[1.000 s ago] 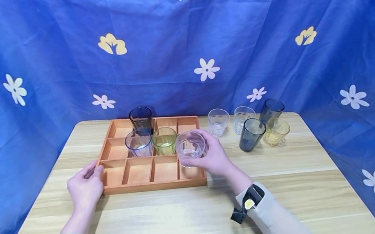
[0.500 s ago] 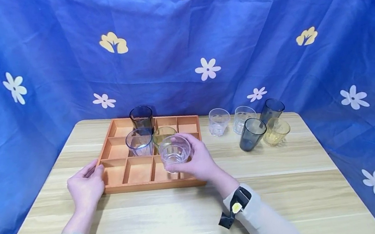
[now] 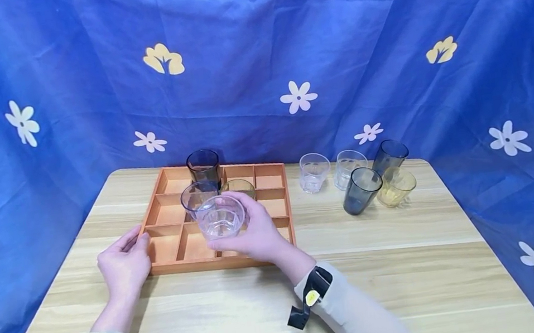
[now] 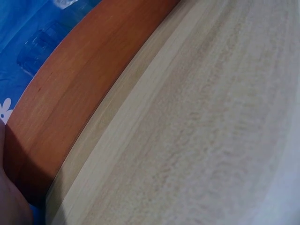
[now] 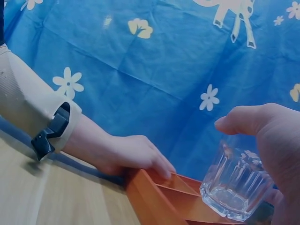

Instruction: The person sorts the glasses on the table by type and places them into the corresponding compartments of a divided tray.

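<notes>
In close, the right wrist view picks out the thick, faceted base of the clear glass (image 5: 227, 199), while the head view looks down into its round mouth; the left wrist view gives the long outer wall of the tray (image 4: 93, 61), sitting on the wooden surface (image 4: 164, 140).

And the right grip (image 3: 258, 235) has that glass, curved to its width, thumb on the near side, fingers round the far side, held over the tray! Across to its left, the left grip (image 3: 125, 263) clasps the tray's left edge.

Into the compartments: just beyond the right grip, partly hidden, a bluish-rimmed glass (image 3: 196, 194) and an olive glass (image 3: 239, 187) sit side by side; further back, a dark glass (image 3: 203, 163) in the rear row.

Well off to the grip's right, five more: two clear tumblers (image 3: 314, 172), two smoky tumblers (image 3: 361, 192), one yellow glass (image 3: 396, 189). Behind everything, the flowered blue curtain (image 3: 82, 72).
</notes>
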`<state>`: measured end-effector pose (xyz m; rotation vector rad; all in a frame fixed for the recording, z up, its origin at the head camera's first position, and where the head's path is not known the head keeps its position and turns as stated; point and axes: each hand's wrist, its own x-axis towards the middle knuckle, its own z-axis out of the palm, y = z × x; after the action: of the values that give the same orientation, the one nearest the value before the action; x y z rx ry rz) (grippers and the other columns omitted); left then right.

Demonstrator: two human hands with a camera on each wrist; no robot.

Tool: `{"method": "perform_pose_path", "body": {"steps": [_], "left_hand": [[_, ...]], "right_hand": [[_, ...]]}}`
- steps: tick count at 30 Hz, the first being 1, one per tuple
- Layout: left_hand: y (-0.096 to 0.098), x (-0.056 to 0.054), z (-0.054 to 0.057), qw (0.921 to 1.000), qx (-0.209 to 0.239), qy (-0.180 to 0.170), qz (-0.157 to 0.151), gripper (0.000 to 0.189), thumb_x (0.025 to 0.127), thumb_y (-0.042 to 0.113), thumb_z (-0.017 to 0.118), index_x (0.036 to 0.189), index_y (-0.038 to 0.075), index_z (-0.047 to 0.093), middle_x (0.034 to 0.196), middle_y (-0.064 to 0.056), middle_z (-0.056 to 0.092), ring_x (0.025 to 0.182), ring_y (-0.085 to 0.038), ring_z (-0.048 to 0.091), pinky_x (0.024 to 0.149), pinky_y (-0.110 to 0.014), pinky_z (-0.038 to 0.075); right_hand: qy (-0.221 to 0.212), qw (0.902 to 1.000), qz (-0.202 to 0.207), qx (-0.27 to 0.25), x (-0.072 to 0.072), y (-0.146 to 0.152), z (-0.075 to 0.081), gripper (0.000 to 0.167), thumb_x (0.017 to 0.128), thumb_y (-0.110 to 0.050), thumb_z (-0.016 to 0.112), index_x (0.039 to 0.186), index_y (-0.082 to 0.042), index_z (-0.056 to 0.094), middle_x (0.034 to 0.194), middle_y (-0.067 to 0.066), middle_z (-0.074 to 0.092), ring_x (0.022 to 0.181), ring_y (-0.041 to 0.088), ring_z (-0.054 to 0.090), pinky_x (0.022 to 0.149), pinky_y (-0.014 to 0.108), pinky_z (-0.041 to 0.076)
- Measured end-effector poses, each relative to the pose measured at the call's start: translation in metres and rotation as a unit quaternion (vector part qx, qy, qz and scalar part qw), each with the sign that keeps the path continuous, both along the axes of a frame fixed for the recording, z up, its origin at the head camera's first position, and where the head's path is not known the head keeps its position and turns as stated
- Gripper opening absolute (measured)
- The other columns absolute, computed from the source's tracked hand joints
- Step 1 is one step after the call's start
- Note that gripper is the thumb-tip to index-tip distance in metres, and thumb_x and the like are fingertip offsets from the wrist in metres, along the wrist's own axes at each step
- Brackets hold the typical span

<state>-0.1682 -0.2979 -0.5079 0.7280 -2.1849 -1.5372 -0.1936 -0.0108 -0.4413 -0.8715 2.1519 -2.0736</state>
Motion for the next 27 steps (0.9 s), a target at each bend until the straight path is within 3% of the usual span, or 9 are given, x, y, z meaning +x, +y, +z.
{"method": "perform_pose_path", "body": {"steps": [7, 15, 27], "left_hand": [[0.002, 0.001, 0.0, 0.9997, -0.011, 0.02, 0.0, 0.034, 0.101, 0.018, 0.071, 0.132, 0.005, 0.074, 0.127, -0.02, 0.071, 0.098, 0.0, 0.069, 0.078, -0.009, 0.054], [0.002, 0.001, -0.002, 0.9984, -0.024, 0.051, 0.006, 0.029, 0.1, 0.014, 0.071, 0.126, 0.002, 0.077, 0.121, -0.021, 0.073, 0.09, 0.008, 0.067, 0.076, -0.007, 0.053], [0.0, 0.0, -0.003, 0.9991, -0.007, 0.042, 0.0, 0.031, 0.1, 0.015, 0.072, 0.129, 0.003, 0.075, 0.123, -0.019, 0.073, 0.093, 0.004, 0.069, 0.077, -0.009, 0.054]], "right_hand": [[0.007, 0.9999, -0.01, 0.009, 0.0, -0.02, -0.007, 0.086, 0.07, -0.005, 0.1, 0.145, -0.012, 0.057, 0.137, 0.014, 0.066, 0.125, 0.025, 0.063, 0.108, 0.042, 0.052], [0.014, 0.9991, -0.032, 0.023, -0.002, -0.034, -0.016, 0.088, 0.069, -0.009, 0.101, 0.145, -0.01, 0.056, 0.134, 0.007, 0.068, 0.123, 0.022, 0.064, 0.106, 0.038, 0.053], [0.003, 0.9997, 0.012, -0.021, -0.005, -0.048, -0.026, 0.087, 0.072, -0.001, 0.098, 0.147, -0.006, 0.053, 0.138, 0.016, 0.064, 0.126, 0.031, 0.063, 0.107, 0.044, 0.054]]}}
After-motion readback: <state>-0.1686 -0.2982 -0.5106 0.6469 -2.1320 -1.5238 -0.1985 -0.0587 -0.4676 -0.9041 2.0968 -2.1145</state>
